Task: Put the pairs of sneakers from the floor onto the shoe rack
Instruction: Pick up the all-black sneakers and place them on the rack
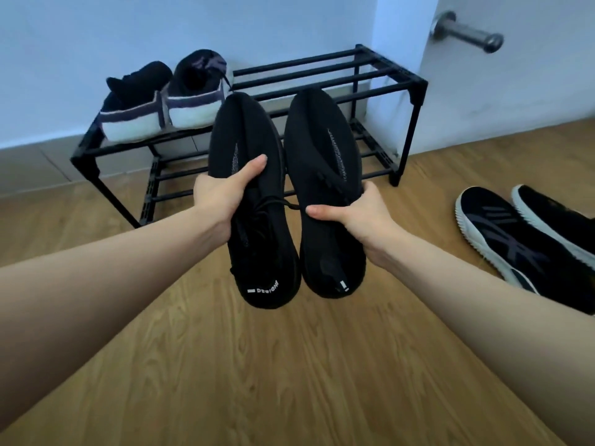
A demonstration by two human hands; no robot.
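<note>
Fingers (257,164) of each hand clamp one black sneaker (254,201) before the shoe rack (415,82); loose laces could snag its bars.

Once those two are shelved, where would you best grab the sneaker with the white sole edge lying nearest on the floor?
Probably from above at its ankle opening, which lies cut off at the frame edge: the floor sneaker lies flat, toe toward the shoe rack, its partner close alongside.
</note>
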